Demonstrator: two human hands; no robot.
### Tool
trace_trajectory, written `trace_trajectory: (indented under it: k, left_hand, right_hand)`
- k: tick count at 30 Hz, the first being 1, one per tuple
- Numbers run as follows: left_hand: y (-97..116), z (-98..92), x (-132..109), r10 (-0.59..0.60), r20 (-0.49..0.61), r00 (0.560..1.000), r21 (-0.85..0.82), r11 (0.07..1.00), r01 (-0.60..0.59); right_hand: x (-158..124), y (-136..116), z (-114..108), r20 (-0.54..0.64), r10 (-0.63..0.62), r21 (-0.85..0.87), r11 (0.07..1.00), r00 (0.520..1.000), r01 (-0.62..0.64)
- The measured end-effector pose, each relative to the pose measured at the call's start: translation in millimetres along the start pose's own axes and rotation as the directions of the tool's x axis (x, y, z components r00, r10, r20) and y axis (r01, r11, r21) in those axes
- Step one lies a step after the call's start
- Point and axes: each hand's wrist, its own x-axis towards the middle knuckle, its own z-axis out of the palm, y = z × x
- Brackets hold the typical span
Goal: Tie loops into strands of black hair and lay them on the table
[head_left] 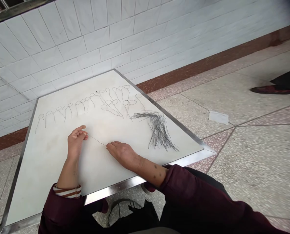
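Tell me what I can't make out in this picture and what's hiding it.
In the head view:
- Thin strand: any part inside the grip is hidden by the fingers of the left hand and right hand.
- Dark bundle: its strands overlap and are too thin to count.
- Another person's leg: cut off by the right edge.
- White scrap on the floor: too blurred to tell if it's printed.

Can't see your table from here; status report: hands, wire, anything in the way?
Left hand, right hand: both on one thin wire. Wire spans gap between them. Looped wires beyond, wire pile to the right; neither between the hands.
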Motion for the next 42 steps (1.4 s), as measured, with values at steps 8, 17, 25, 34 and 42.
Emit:
trace_trajectory:
  k: [8, 17, 25, 34, 42]
  left_hand:
    - [1, -2.2, 0, -0.026, -0.005, 1.0, 0.005, 1.0, 0.027]
    - [3, -1.8, 0, -0.051, -0.021, 0.998, -0.011, 0.999, 0.051]
    - [6, -0.8, -2, -0.137, 0.1, 0.985, 0.026, 0.991, 0.135]
    - [5, 14.8, -10, -0.169, 0.244, 0.955, 0.08, 0.985, 0.154]
    - [4, 22.3, -14, -0.137, 0.36, 0.923, 0.099, 0.989, 0.109]
  right_hand:
    - [-4, 8, -10, 0.011, -0.242, 0.046, 0.969, 0.97, 0.241]
    - [-14, 21, -28, 0.064, -0.185, 0.269, 0.949, 0.981, 0.162]
    - [1, 45, -48, 0.036, 0.132, 0.653, 0.747, 0.991, -0.124]
    - [27, 13, -1, 0.129, 0.245, 0.602, 0.751, 0.961, -0.272]
    - [34, 8, -1, 0.167, 0.331, 0.656, 0.666, 0.929, -0.356]
